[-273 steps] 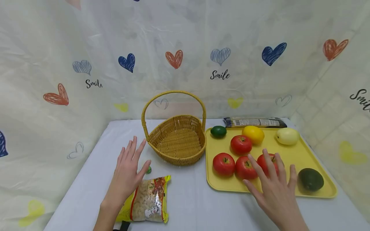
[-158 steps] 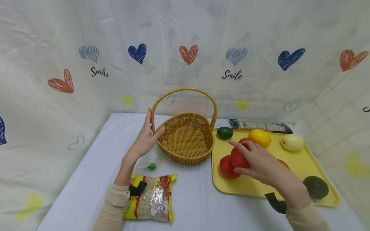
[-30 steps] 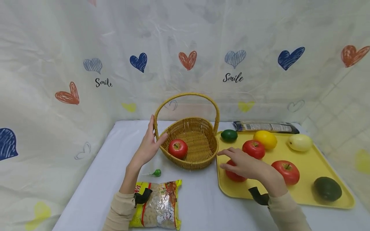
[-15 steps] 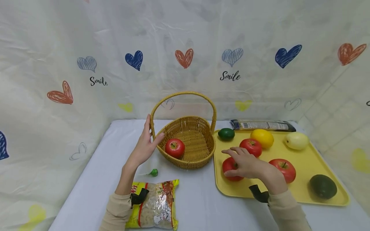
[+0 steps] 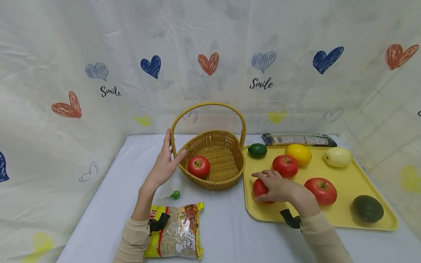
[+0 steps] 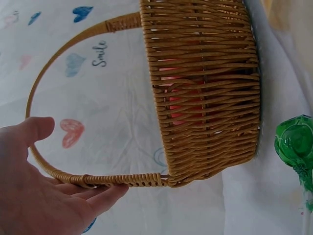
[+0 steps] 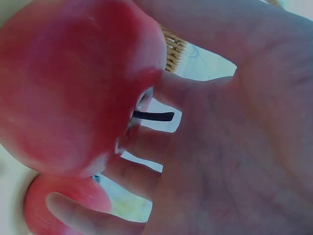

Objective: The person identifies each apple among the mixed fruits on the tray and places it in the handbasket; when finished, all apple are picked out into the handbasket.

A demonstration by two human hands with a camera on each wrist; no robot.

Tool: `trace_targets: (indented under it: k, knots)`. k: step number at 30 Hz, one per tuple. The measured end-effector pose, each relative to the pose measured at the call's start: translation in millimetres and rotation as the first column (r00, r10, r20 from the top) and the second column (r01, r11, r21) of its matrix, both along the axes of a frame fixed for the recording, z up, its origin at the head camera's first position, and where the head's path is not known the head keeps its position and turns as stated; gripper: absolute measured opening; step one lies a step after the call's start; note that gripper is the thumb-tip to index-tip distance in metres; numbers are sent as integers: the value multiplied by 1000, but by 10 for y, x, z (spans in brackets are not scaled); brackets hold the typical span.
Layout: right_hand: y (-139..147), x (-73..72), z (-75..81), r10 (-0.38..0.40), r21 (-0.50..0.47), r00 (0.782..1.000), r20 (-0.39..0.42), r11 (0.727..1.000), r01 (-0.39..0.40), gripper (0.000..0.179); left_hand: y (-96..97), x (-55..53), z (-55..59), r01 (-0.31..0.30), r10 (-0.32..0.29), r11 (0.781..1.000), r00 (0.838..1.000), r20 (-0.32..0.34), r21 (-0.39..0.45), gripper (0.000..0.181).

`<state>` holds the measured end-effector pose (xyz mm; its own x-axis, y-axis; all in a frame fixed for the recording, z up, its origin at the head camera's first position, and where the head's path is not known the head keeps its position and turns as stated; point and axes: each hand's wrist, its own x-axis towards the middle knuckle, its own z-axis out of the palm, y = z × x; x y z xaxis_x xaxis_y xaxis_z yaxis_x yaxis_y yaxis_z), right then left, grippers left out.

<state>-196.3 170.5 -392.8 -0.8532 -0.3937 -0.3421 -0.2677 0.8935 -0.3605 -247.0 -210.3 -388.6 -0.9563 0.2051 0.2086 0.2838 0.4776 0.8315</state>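
My right hand [image 5: 275, 187] grips a red apple [image 5: 259, 189] at the near left of the yellow tray [image 5: 346, 182]. In the right wrist view the fingers and thumb lie round that apple [image 7: 73, 88], its dark stem pointing at the palm. My left hand [image 5: 162, 166] rests its nearly straight fingers against the left side of the wicker basket's handle [image 6: 122, 180], the thumb standing apart. Inside the wicker basket [image 5: 227, 157] sits another red apple [image 5: 198, 167], seen through the weave in the left wrist view.
The tray also bears two red apples [image 5: 285, 166], a yellow lemon [image 5: 298, 155], a small green fruit [image 5: 257, 150], a pale fruit [image 5: 338, 157] and an avocado [image 5: 367, 208]. Behind it lies a dark packet [image 5: 299, 140]. A green lollipop [image 5: 175, 195] and a yellow bag [image 5: 177, 230] lie in front of the basket.
An apple has gone from the tray into the basket since the earliest frames. Over the last second my right hand has come down onto the near left apple; my left hand stays at the handle.
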Motion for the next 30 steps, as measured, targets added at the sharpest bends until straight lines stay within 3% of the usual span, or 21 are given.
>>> trace_targets:
  k: [7, 30]
  knots:
    - [12, -32, 1, -13, -14, 998, 63, 1000, 14, 83, -1, 1, 24, 4, -4, 1000, 1000, -6, 3, 97]
    - [55, -52, 2, -58, 19, 992, 115, 998, 56, 82, -6, -6, -12, 12, -12, 1000, 1000, -4, 6, 98]
